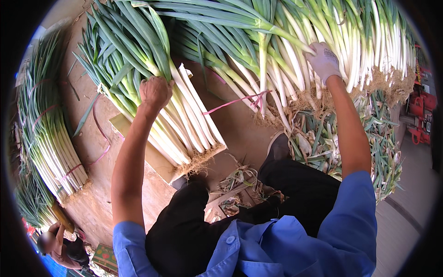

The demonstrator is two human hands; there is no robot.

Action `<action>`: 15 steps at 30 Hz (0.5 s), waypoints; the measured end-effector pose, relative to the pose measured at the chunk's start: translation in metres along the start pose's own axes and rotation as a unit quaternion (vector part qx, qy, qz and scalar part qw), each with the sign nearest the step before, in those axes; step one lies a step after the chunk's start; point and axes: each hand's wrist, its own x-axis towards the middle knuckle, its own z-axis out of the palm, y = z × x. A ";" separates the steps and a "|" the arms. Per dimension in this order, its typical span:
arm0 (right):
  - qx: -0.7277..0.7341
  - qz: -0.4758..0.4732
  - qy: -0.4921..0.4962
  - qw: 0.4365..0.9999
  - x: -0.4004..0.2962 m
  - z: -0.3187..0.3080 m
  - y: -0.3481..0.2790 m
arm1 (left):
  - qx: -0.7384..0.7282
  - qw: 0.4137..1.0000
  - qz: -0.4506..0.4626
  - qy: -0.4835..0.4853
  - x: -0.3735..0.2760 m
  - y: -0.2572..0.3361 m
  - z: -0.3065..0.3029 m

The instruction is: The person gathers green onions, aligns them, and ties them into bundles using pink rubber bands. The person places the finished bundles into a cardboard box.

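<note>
My left hand [155, 91], bare, is closed around the stalk of a green onion [151, 65] on top of a pile of long green onions [187, 121]. That pile lies in a shallow open-ended tray [155, 165], roots towards me. To the right, my right hand [323, 60], in a pale glove, grips the white end of another green onion [294, 39], whose leaves stretch to the upper left. It is over a broad row of loose green onions [353, 52] with roots on. A pink tie [228, 104] runs between the tray and the row.
Tied bundles of green onions [52, 131] lie at the left. Trimmed leaves and husks [380, 138] are heaped below the row at the right. Another person [60, 244] is at the lower left near a printed carton [105, 257]. Red machinery [422, 107] stands at the far right.
</note>
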 end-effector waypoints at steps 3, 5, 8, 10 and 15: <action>0.174 0.008 0.000 0.985 -0.019 0.001 -0.009 | -0.002 1.000 -0.015 -0.015 -0.011 0.003 -0.002; 0.302 0.023 -0.030 0.953 -0.033 0.012 -0.027 | -0.009 1.000 -0.007 0.004 -0.017 0.003 -0.008; 0.337 0.101 -0.123 0.928 -0.038 0.058 -0.075 | -0.029 0.999 -0.032 -0.006 -0.026 0.003 -0.016; 0.299 0.110 -0.117 0.941 -0.039 0.083 -0.096 | -0.040 0.999 -0.033 -0.013 -0.036 0.003 -0.016; 0.166 0.110 -0.077 0.977 -0.026 0.094 -0.106 | -0.095 0.995 -0.034 0.003 -0.063 -0.002 -0.007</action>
